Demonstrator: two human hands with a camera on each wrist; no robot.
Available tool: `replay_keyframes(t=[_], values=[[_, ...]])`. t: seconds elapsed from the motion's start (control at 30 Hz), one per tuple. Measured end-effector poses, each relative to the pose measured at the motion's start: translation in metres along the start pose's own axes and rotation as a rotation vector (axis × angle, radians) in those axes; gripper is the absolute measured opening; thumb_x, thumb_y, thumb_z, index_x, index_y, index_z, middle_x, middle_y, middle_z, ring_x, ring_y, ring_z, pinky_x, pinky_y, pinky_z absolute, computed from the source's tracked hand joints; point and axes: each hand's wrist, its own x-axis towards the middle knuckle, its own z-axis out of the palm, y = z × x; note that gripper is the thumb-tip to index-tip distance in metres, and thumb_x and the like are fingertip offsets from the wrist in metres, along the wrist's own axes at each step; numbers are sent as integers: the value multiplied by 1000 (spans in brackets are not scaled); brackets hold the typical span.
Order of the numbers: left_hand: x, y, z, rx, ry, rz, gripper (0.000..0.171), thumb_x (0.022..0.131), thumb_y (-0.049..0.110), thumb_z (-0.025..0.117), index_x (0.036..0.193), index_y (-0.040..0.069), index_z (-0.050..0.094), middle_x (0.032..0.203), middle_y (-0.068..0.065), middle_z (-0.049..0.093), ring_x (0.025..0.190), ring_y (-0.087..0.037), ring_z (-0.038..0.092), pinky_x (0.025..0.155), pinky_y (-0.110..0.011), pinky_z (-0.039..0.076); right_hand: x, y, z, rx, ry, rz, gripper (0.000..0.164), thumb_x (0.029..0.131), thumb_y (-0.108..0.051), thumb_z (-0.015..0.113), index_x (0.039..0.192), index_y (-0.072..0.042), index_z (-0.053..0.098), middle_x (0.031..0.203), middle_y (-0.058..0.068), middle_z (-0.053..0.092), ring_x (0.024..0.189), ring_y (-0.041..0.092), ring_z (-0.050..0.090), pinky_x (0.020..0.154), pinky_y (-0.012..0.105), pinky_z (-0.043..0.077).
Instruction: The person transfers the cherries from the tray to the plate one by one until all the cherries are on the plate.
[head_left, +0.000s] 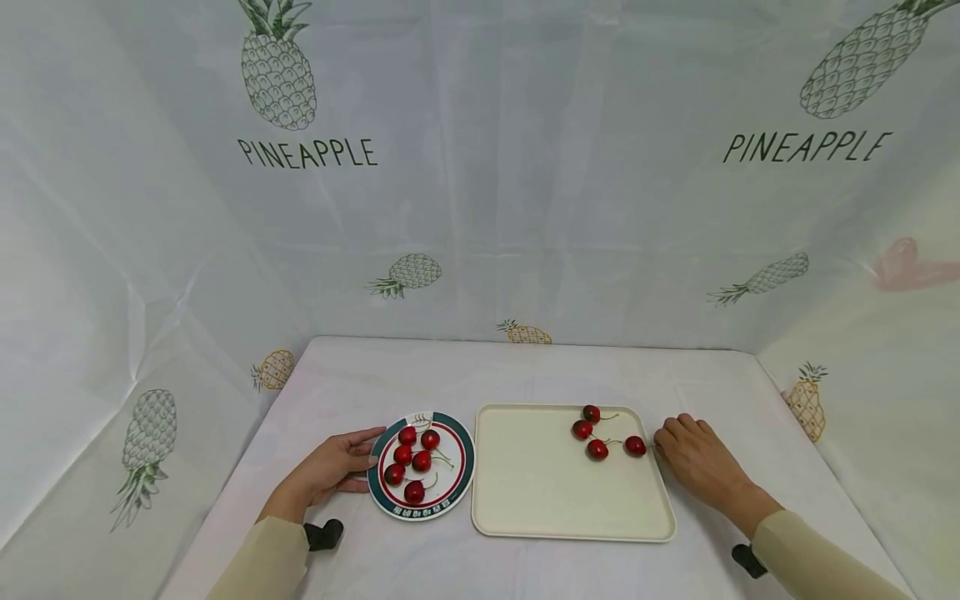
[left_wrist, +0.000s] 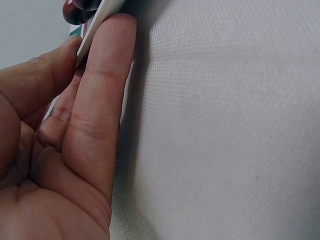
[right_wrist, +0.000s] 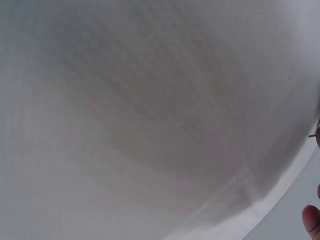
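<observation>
In the head view, my left hand (head_left: 330,467) holds the left rim of a round plate (head_left: 463,483) with a green border. The left wrist view shows the thumb on top of the rim and a finger underneath. Several red cherries (head_left: 414,492) with stems lie on the plate. My right hand (head_left: 697,458) is at the right edge of a cream rectangular tray (head_left: 555,508), fingers bent. Close to its fingertips lies one cherry (head_left: 635,446); whether they pinch its stem is unclear. A fingertip (right_wrist: 311,220) shows at the right wrist view's edge.
A few other cherries (head_left: 597,450) lie in the tray's upper right part. The tray stands just right of the plate. Both are on a white-covered table (head_left: 525,375), with pineapple-print cloth (head_left: 510,192) hanging behind and at the sides.
</observation>
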Motion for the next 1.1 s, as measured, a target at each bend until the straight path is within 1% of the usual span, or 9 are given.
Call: replay_keyframes(t=[0.13, 0.2, 0.37, 0.5, 0.67, 0.9, 1.1], values=[[0, 1, 0, -4, -4, -10, 57, 102, 0, 65, 155, 15, 54, 153, -24, 56, 99, -25, 76, 77, -43, 67, -2, -1, 1, 3, -4, -9, 71, 115, -40, 3, 90, -8, 62, 83, 2, 52, 81, 23, 45, 66, 35, 40], [1, 1, 0, 0, -18, -6, 57, 102, 1, 64, 157, 14, 53, 153, -25, 54, 100, -25, 76, 77, -42, 67, -3, -1, 0, 5, -10, -10, 71, 115, -40, 3, 91, -8, 62, 84, 2, 52, 81, 23, 46, 66, 35, 41], [2, 2, 0, -3, -25, -8, 57, 102, 2, 64, 157, 15, 52, 154, -25, 53, 101, -24, 75, 78, -42, 67, -1, -2, -6, 23, -5, -2, 73, 114, -41, 2, 91, -8, 63, 87, 3, 54, 83, 23, 46, 67, 36, 42], [1, 0, 0, -5, -14, -7, 57, 102, 0, 64, 156, 15, 53, 153, -24, 55, 101, -25, 75, 77, -43, 67, 5, -2, -13, 50, 22, 3, 70, 114, -42, 6, 92, -7, 63, 88, 4, 56, 84, 24, 48, 67, 36, 44], [1, -2, -1, -7, -14, 3, 57, 102, 1, 65, 156, 14, 53, 152, -24, 56, 99, -24, 75, 77, -43, 67, 14, -5, -18, 65, 40, -4, 66, 114, -41, 9, 92, -8, 62, 87, 3, 54, 83, 23, 46, 68, 35, 41], [0, -1, -1, -13, -21, 0, 57, 102, 1, 65, 157, 15, 53, 153, -25, 55, 98, -24, 75, 77, -42, 67, 28, -14, -20, 73, 49, -1, 62, 113, -39, 10, 91, -8, 59, 85, 2, 52, 82, 23, 45, 69, 35, 39], [-1, -1, 0, -15, -10, 0, 57, 102, 1, 65, 156, 15, 54, 151, -24, 57, 97, -24, 76, 77, -43, 67, 42, -23, -19, 69, 67, -10, 59, 112, -36, 14, 90, -7, 60, 84, 3, 53, 80, 23, 45, 68, 34, 38]])
